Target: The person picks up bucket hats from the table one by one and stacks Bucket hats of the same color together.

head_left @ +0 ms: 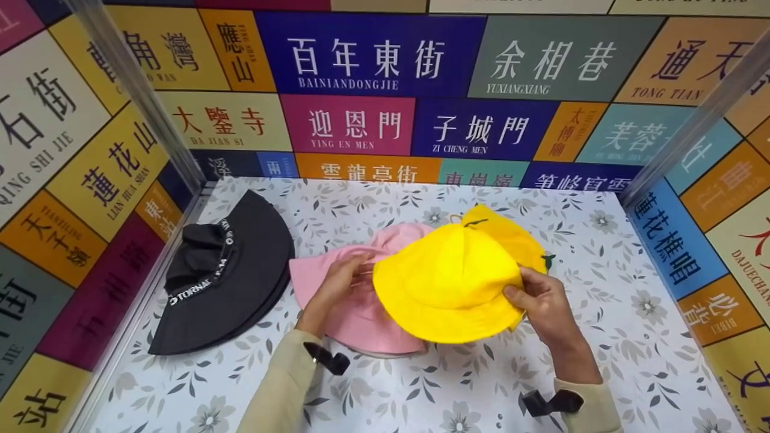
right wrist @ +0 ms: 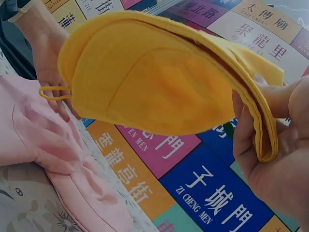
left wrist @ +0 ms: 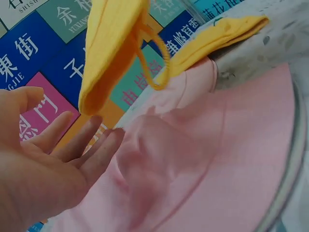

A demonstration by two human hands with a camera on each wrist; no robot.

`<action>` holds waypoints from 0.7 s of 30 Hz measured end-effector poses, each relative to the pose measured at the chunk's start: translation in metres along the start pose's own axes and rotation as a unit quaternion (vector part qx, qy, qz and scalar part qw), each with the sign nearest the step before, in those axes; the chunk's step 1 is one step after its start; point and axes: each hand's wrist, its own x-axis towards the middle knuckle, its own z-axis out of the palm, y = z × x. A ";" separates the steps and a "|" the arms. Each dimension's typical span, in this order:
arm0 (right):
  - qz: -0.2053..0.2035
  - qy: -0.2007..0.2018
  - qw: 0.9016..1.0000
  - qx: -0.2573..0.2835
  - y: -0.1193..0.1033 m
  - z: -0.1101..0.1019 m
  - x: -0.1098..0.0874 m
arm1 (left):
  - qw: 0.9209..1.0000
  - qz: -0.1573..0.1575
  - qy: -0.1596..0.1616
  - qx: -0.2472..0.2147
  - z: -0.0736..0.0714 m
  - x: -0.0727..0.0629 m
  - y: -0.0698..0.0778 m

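My right hand (head_left: 548,304) pinches the brim of a yellow bucket hat (head_left: 445,276) between thumb and fingers, holding it raised. In the right wrist view the hat's hollow underside faces the camera, and a thin yellow loop hangs from its far end. Beside the hat's other edge, my left hand (left wrist: 53,164) has its fingers loosely spread and grips nothing. Beneath that hand a pink bucket hat (head_left: 373,331) lies on the table, partly covered from view. Another yellow hat (head_left: 517,240), with a small green piece at its edge, lies behind the raised one.
A folded black bucket hat (head_left: 258,270) with white lettering on its band lies at the left. The table (head_left: 457,391) has a grey floral covering. Printed panels (head_left: 373,54) with characters wall it in at the back and both sides.
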 end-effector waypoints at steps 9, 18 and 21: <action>-0.024 -0.069 0.996 0.056 0.005 -0.006 0.000 | 0.995 -0.001 -0.087 0.048 -0.004 -0.003 0.010; -0.009 -0.061 0.998 -0.001 0.012 -0.008 -0.004 | 0.947 0.063 -0.258 0.179 -0.014 -0.017 0.029; 0.000 -0.061 0.998 -0.029 0.016 -0.009 -0.005 | 0.937 0.068 -0.287 0.190 -0.016 -0.018 0.032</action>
